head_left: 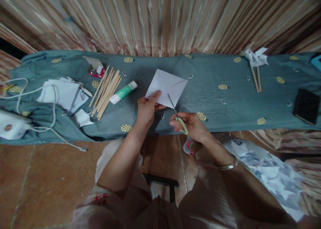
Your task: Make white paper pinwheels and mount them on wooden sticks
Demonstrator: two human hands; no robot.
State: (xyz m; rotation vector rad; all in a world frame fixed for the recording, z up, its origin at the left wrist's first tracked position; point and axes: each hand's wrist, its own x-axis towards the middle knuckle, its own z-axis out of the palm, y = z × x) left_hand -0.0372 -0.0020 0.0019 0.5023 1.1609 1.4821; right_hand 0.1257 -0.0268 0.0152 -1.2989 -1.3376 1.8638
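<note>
My left hand [147, 109] pinches the near corner of a white square of paper [167, 85], thumb on top, holding it over the blue-grey cloth [225, 95]. My right hand [192, 125] is closed on the pale green handles of a pair of scissors [177, 113]. The blades point up and away into the paper's lower edge, just right of my left thumb.
Left of the paper lie a green-and-white glue tube [123, 92], a bundle of wooden sticks [106, 91], a small red box [96, 70], a pile of white paper [62, 95] and a white charger with cable [11, 126]. At right are a paper pinwheel [255, 60] and a black phone [306, 105].
</note>
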